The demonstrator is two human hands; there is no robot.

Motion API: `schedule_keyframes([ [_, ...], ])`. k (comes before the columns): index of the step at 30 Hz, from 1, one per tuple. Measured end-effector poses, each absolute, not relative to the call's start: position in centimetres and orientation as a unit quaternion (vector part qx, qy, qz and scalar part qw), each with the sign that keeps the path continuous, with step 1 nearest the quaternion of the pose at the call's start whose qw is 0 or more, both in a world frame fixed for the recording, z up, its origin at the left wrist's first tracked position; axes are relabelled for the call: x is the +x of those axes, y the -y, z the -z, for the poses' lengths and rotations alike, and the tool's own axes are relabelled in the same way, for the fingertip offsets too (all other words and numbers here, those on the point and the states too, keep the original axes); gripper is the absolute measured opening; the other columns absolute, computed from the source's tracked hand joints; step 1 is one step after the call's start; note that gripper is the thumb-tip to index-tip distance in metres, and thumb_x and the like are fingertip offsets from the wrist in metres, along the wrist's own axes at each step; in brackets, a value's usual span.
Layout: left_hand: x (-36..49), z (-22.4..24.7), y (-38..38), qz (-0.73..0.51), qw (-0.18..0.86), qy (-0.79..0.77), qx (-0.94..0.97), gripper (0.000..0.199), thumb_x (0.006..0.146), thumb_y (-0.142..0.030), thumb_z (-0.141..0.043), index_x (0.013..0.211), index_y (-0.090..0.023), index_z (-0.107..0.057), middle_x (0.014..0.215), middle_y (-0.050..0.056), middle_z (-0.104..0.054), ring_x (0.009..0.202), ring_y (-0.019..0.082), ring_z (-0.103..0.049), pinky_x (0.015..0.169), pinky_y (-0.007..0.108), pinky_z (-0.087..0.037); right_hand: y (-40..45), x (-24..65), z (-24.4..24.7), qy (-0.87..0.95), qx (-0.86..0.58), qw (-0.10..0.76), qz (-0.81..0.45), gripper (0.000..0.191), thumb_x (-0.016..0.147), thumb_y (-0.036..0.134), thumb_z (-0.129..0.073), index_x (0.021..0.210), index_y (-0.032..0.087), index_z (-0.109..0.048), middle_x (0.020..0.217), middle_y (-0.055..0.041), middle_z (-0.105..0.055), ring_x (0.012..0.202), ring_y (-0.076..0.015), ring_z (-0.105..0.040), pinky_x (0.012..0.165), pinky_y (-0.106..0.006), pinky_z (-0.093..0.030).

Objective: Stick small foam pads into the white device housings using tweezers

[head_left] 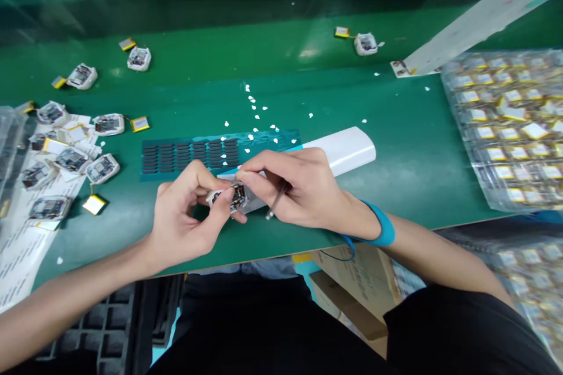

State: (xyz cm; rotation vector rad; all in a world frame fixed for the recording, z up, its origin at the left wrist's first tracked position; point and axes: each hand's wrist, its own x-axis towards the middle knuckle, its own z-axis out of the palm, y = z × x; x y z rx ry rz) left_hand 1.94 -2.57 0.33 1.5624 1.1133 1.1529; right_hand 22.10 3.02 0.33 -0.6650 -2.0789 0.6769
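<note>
My left hand is closed, pinching a small white device housing between thumb and fingers. A circuit board faces up inside that housing. My right hand is closed too, with a slim metal tool tucked through its fingers, its end pointing down toward the table. The right thumb and index fingertips meet at the housing's upper right edge; whatever is between them is too small to make out. Beneath the hands lies a white strip with a rounded end, next to a blue-green sheet of black adhesive pieces.
Several open housings wired to yellow-edged batteries lie at left, some on printed paper. White scraps dot the green table. A clear tray of batteries stands at right, below a slanted white post.
</note>
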Motion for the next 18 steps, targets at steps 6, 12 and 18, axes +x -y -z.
schedule_keyframes([
  [6,1.7,0.1,2.4,-0.457,0.432,-0.422,0.653,0.018,0.099,-0.012,-0.066,0.098,-0.025,-0.054,0.081,-0.004,-0.08,0.067,0.017,-0.081,0.058,0.023,-0.065,-3.3,21.8,-0.5,0.789,-0.279,0.363,-0.408,0.019,0.099,0.031,-0.074,0.089,0.015,-0.07,0.077,0.003,-0.07,0.056,-0.0036,-0.052,0.051,-0.017,-0.038],
  [12,0.3,-0.9,1.5,-0.402,0.345,-0.416,0.739,0.02,0.095,-0.022,-0.076,0.112,-0.026,-0.065,0.081,-0.002,-0.082,0.066,0.018,-0.08,0.061,0.026,-0.061,-3.3,21.7,-0.3,0.777,-0.237,0.443,-0.379,0.02,0.102,0.033,-0.072,0.094,0.015,-0.071,0.092,-0.0037,-0.077,0.073,-0.0089,-0.065,0.062,-0.022,-0.049],
  [18,-2.6,-3.6,-0.8,-0.364,0.263,-0.356,0.82,0.015,0.098,-0.041,-0.07,0.109,-0.041,-0.081,0.09,-0.005,-0.084,0.066,0.023,-0.08,0.06,0.039,-0.069,-4.4,22.7,-1.0,0.724,-0.29,0.473,-0.41,0.044,0.11,0.04,-0.043,0.08,0.021,-0.069,0.086,-0.0042,-0.069,0.078,-0.0161,-0.065,0.072,-0.032,-0.059],
])
